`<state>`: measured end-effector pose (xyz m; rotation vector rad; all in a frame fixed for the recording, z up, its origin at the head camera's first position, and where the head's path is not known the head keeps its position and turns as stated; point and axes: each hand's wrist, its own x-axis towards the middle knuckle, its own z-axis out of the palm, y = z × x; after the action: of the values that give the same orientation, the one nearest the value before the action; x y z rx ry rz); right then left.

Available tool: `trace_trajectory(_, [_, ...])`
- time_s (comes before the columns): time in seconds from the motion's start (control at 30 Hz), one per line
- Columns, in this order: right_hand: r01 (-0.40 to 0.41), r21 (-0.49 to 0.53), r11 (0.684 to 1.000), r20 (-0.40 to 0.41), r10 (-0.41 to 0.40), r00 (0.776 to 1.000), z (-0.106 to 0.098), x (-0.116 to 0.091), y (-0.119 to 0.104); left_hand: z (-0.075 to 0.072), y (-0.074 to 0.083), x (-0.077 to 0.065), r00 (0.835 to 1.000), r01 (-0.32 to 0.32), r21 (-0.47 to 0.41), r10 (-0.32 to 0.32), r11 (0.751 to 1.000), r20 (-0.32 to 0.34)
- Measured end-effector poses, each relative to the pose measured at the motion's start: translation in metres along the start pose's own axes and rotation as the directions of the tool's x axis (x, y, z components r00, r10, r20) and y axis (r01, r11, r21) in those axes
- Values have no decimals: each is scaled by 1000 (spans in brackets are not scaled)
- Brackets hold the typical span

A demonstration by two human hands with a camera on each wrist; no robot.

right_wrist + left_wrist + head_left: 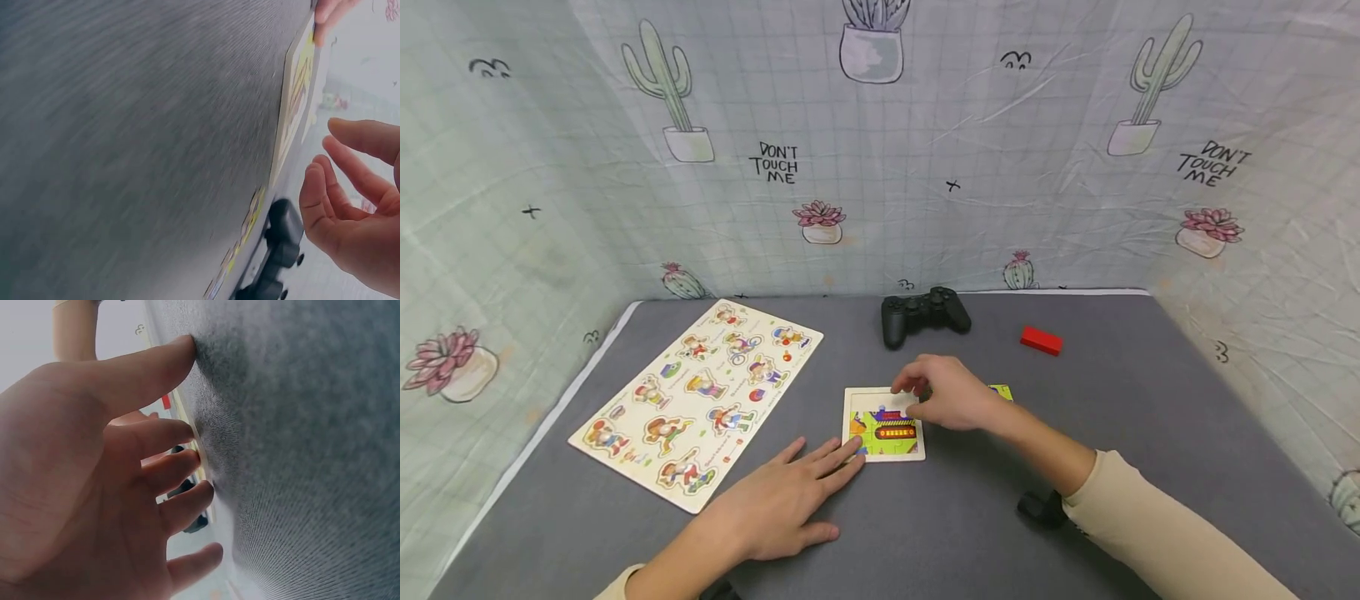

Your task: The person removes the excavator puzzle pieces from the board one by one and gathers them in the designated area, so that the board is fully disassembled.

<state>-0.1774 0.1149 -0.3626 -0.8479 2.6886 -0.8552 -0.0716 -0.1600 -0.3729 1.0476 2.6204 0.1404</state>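
Observation:
A small square jigsaw puzzle (886, 448) with a pale wooden frame lies in the middle of the table. Part of its picture, a digger-like vehicle on yellow-green, is filled in; the upper part of the tray is bare wood. My left hand (790, 500) lies spread, fingertips touching the puzzle's lower left corner. Over the puzzle's right side hovers my right hand (951, 392), its fingers loosely bent. Nothing shows between thumb and fingers in the right wrist view. Yellow-green puzzle pieces (250, 215) lie beyond the right hand, mostly hidden by it in the head view.
A large board (696, 396) with pictures of children lies at the left. Behind the puzzle sits a black game controller (925, 315), with a red block (1041, 340) to its right. Patterned cloth (895, 167) surrounds the grey table (1150, 417) at back and sides.

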Motion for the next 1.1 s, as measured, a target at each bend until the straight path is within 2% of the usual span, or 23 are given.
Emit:
trace_trajectory(0.13, [17,33,999,44,-18,999,7,11,-7,0,-1,-1,1000,2,1,-2,1000,1])
trace_trajectory(0.43, [-12,89,996,106,3,994,21,28,-16,0,-2,-2,1000,-4,-11,4,1000,-4])
trace_trajectory(0.73, [13,28,1000,122,-17,992,31,36,-23,2,-1,-3,999,-20,15,20,1000,-37])
trace_trajectory(1.1, [32,10,999,140,-33,990,34,38,-24,3,-2,-3,999,-15,1,15,1000,-36])
